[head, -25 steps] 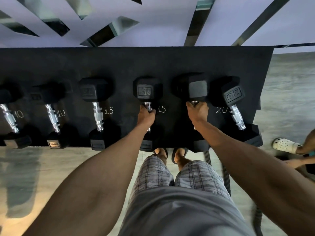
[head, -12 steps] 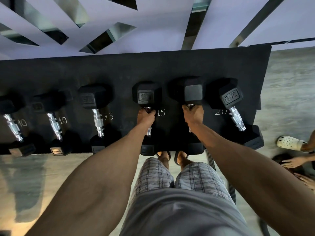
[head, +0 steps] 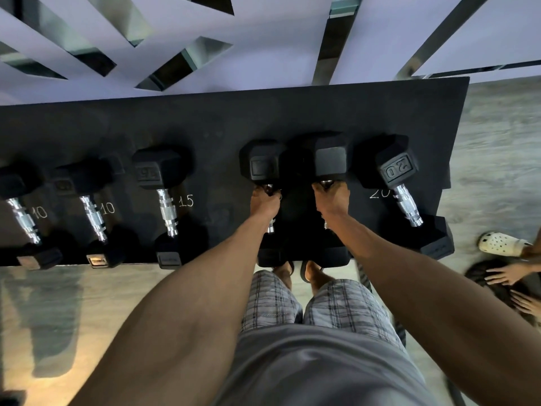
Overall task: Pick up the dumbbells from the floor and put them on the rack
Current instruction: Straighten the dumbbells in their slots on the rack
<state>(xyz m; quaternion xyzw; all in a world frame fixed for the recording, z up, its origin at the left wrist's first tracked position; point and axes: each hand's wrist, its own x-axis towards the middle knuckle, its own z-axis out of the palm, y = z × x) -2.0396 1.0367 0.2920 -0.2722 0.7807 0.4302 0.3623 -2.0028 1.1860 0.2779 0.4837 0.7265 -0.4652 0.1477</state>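
Two black hex dumbbells with chrome handles are in my hands over the black mat (head: 292,118). My left hand (head: 265,202) is shut around the handle of the 15 dumbbell (head: 262,167). My right hand (head: 332,197) is shut around the handle of the 20 dumbbell (head: 329,159). Both dumbbells sit close together, their near heads above my feet. My hands cover most of each handle. No rack is in view.
Other dumbbells lie on the mat: a 20 (head: 405,197) to the right, a 15 (head: 167,209) and two 10s (head: 93,215) (head: 25,219) to the left. Another person's hands (head: 509,272) and white clog (head: 499,244) are at the right. A mirrored wall stands behind.
Both held dumbbells have come toward each other and nearer to me, off their marked spots. The view has shifted slightly.
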